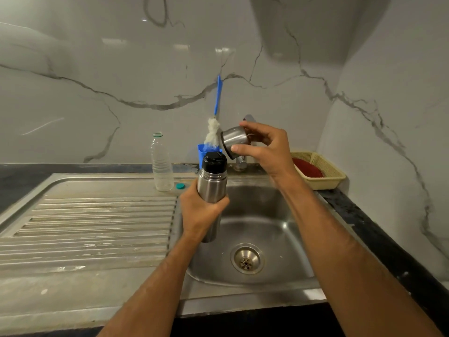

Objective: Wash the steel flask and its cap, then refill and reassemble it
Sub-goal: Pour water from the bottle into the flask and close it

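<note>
Steel flask (211, 188) upright above the sink basin (262, 229), gripped round its lower body by the left hand (200, 210), fingers curled tight about the metal. Black stopper (214, 162) seated in the flask's neck. Steel cap (233, 141) off the flask, up and to the right of the stopper, tilted with its rim facing down-left, pinched between thumb and fingers of the right hand (264, 147). Tap (243, 159) mostly hidden behind that hand. Blue-handled bottle brush (217, 110) standing in a blue holder (202, 152) just behind the flask. Clear plastic bottle (161, 162) on the drainboard (92, 220), its teal lid (180, 186) beside it. Yellow basket (323, 170) at the right, holding something red.
</note>
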